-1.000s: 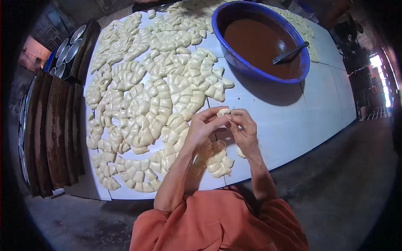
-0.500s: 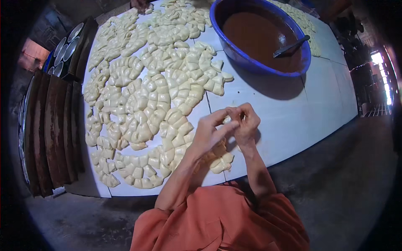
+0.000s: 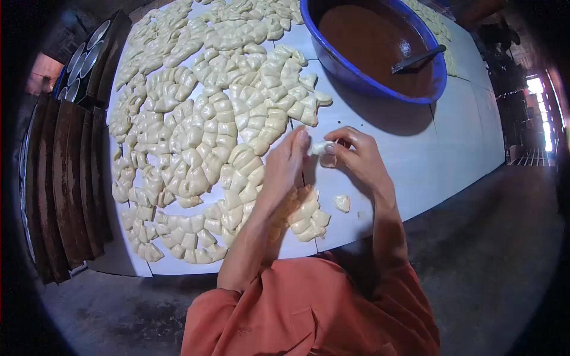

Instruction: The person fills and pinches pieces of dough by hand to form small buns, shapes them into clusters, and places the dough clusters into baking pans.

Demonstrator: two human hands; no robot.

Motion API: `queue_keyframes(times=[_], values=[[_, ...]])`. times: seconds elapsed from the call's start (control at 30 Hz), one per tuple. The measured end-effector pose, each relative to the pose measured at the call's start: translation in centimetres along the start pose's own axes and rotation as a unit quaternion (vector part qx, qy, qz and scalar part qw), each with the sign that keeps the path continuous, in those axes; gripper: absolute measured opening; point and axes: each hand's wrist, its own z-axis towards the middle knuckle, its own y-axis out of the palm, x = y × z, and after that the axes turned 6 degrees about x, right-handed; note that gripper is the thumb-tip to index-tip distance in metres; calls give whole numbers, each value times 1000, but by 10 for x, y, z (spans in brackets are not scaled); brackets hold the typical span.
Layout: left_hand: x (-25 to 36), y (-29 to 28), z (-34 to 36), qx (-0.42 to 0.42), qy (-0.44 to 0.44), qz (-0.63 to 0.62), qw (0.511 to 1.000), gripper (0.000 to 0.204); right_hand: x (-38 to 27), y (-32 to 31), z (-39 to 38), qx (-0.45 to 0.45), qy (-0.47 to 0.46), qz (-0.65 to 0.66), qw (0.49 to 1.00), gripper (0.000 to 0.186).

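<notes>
Both hands meet over the white table (image 3: 451,130). My left hand (image 3: 285,163) and my right hand (image 3: 359,155) pinch a small pale dough piece (image 3: 322,148) between their fingertips, a brown filling showing just under it. Many folded dough pieces (image 3: 202,136) lie in curved rows to the left. One loose dough piece (image 3: 341,203) lies on the table below my right hand. A big blue basin (image 3: 380,83) of brown paste stands behind the hands, a dark spoon (image 3: 415,59) resting in it.
Dark wooden trays (image 3: 65,178) stand on edge along the table's left side. Round metal plates (image 3: 80,62) lie at the far left. More dough pieces (image 3: 436,26) lie beyond the basin. Grey concrete floor (image 3: 504,249) lies to the right.
The view has shifted closer to the table. My hands stay together on the dough piece, the fingers now pinching it lower and nearer the table.
</notes>
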Motion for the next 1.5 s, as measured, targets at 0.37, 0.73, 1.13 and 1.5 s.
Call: queue_keyframes(times=[0.37, 0.73, 1.13, 1.5], values=[[-14, -4, 22, -8, 205, 303, 931, 27, 52, -9, 4, 56, 47, -182, 981, 33], [6, -3, 14, 11, 153, 354, 922, 39, 40, 17, -24, 189, -16, -277, 942, 31], [-9, -61, -55, -106, 316, 442, 833, 33, 39, 70, -75, -7, -207, -299, 931, 26], [-12, -75, -59, -128, 324, 419, 839, 31, 36, 60, -73, -56, 88, 62, 993, 22]])
